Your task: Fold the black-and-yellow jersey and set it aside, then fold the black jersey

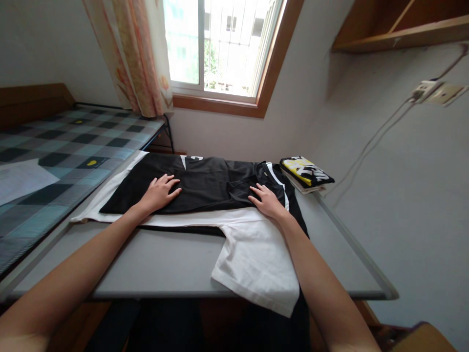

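A black T-shirt (205, 181) with a white print near its far edge and a white stripe by the collar lies folded on the table. Beneath it is a white T-shirt (260, 259), whose sleeve spreads toward me and hangs over the front edge. Some more black cloth shows under the white one. My left hand (159, 193) rests flat on the black shirt's left part, fingers spread. On its right part, near the collar, lies my right hand (266, 199), also with fingers apart. Neither hand grips the cloth.
Folded clothes (307, 172) in black, yellow and white are stacked at the table's far right. The grey table (172, 264) meets a bed with a checked cover (44, 151) on the left, where papers (25, 180) lie. Cables (370, 142) hang from a socket on the right wall.
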Available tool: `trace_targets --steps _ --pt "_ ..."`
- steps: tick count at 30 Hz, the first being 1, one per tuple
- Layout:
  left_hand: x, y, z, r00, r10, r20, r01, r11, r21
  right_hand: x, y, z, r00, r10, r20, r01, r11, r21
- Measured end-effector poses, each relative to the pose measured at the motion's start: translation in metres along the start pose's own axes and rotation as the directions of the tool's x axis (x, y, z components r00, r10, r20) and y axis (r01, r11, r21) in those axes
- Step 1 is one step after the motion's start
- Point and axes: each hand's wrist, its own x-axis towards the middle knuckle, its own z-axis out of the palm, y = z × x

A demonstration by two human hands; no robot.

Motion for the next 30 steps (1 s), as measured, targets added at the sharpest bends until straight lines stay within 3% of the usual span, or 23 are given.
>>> trace_targets --steps 30 --pt "0.0005 -0.0024 0.0020 1.000 0.020 -0.019 -0.020 1.000 0.005 0.0004 0.0002 0.0010 1.000 0.006 -0.009 -0.006 1.000 -0.007"
